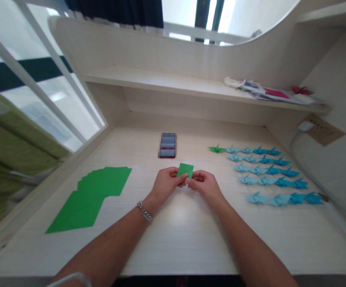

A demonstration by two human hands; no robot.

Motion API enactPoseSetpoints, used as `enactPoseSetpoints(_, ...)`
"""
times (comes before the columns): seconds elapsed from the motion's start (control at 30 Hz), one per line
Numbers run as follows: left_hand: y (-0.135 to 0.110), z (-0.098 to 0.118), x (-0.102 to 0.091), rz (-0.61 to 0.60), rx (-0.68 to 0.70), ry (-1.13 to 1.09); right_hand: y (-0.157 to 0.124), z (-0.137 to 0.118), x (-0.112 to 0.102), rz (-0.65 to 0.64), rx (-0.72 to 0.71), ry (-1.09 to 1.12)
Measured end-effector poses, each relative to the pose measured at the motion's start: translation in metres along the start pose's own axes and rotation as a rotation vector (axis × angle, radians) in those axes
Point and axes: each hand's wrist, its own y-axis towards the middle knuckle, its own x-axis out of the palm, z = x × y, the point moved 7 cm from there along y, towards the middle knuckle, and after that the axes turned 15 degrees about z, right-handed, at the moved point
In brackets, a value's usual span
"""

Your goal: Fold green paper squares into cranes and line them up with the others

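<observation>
Between my hands, above the middle of the desk, is a small folded square of green paper [186, 170]. My left hand [169, 180] pinches its left and lower edge, thumb on top. From the other side my right hand [202, 182] grips the lower right edge, its thumb close to the left one. Fingertips under the paper are hidden. A fanned stack of green paper sheets [90, 193] lies on the left. To the right stand rows of blue paper cranes [265, 170], light to darker, with one green paper crane [217, 148] at the left end of the back row.
A phone-like object with a pixelated face [167, 145] lies behind my hands. Papers [271, 93] rest on the shelf [161, 83] above the desk. On the right wall a socket [325, 129] feeds a cable that runs down to a power strip [340, 217]. White bars [56, 67] border the left side.
</observation>
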Motion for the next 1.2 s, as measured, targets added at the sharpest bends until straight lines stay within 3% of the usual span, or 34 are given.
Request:
enactPoseSetpoints(0.33,-0.001,-0.009,0.003,-0.012,-0.077,-0.042,0.004,0.005,-0.002,-0.038,-0.015,-0.092)
enactPoseSetpoints(0.7,-0.001,-0.001,-0.003,0.063,0.038,0.047,0.001,0.010,0.004,-0.037,0.020,-0.044)
enactPoseSetpoints(0.97,-0.001,-0.003,0.005,-0.063,-0.063,-0.017,0.005,0.015,-0.001,0.005,0.075,-0.032)
enactPoseSetpoints(1.2,-0.003,0.002,0.003,-0.035,-0.028,0.039,0.001,0.006,-0.001,0.008,0.089,-0.003)
